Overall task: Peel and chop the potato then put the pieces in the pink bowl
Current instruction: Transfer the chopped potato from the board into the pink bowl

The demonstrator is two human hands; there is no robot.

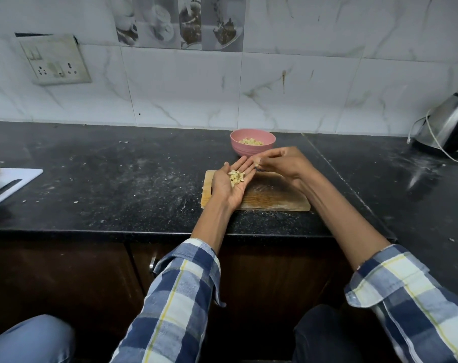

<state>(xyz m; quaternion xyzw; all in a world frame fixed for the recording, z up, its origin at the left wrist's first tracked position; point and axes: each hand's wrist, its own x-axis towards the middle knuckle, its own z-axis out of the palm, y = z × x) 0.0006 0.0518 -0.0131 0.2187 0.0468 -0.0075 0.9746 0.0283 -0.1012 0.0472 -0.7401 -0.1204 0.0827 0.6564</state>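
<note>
Potato pieces (236,177) on left palm (231,183)

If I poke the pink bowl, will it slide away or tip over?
The pink bowl would probably slide rather than tip: it looks wide and low, sitting flat on the smooth black counter. It likely feels light, since it seems to be plastic and holds only a few potato pieces. They might rattle around inside.

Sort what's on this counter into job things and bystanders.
Job: potato pieces in the left hand, right hand, pink bowl, wooden chopping board.
Bystanders: kettle, white board, wall socket.
</note>
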